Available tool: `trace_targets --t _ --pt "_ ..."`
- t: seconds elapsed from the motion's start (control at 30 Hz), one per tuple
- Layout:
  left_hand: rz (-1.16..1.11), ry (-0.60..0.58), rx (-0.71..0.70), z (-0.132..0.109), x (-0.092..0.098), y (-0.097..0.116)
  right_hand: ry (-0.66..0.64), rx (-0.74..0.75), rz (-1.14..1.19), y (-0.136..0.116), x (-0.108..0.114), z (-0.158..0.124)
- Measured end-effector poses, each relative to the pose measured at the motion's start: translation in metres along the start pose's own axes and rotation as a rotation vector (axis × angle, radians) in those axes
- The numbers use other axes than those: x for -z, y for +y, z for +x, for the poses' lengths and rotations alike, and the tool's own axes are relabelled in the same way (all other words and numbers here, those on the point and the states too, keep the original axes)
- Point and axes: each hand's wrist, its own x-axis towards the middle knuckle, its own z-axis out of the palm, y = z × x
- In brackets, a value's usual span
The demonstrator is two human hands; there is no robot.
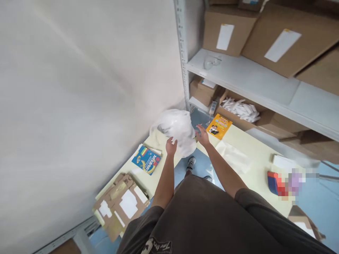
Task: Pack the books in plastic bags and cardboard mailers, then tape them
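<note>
A crumpled white plastic bag [177,129] sits above the corner of a pale yellow table [254,155], just past my fingers. My left hand [171,145] is stretched out under its near side, fingers apart, empty. On the bag's right side my right hand [202,134] also has its fingers spread. I cannot tell whether either hand touches the bag. A blue booklet [146,159] lies on the table to the left. An orange booklet [219,126] lies to the right, by the shelf.
A grey metal shelf [243,79] at the right holds cardboard boxes [227,30], one open with white pieces [241,108]. Flattened cardboard [119,204] lies at the lower left. A white wall [79,88] fills the left. A red and blue item [275,183] lies at right.
</note>
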Motion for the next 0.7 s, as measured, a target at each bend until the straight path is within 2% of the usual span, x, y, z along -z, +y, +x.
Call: trace_targets --t 0.1,0.2,0.3,0.37,0.47,0.53,0.6,0.7 --pt "0.095 -0.031 0.248 -0.004 0.003 -0.037 -0.202 -0.132 -0.172 0.002 -0.04 0.0" --pt "0.095 -0.093 0.451 -0.01 -0.016 -0.063 -0.411 -0.331 -0.355 0.015 -0.069 -0.011" --pt "0.033 -0.106 0.518 -0.013 -0.034 -0.076 -0.557 -0.456 -0.461 0.028 -0.082 -0.021" --pt "0.01 -0.114 0.5 -0.015 -0.039 -0.078 -0.593 -0.456 -0.479 0.031 -0.085 -0.023" --pt "-0.034 -0.126 0.395 -0.016 -0.03 -0.073 -0.563 -0.342 -0.414 0.026 -0.079 -0.022" --pt "-0.106 -0.073 0.267 -0.017 -0.017 -0.067 -0.49 -0.248 -0.332 0.022 -0.069 -0.019" --pt "-0.208 0.017 0.156 -0.016 -0.003 -0.058 -0.39 -0.184 -0.234 0.018 -0.052 -0.018" --pt "-0.333 0.133 0.121 -0.013 0.012 -0.039 -0.214 -0.149 -0.061 0.019 -0.012 -0.023"
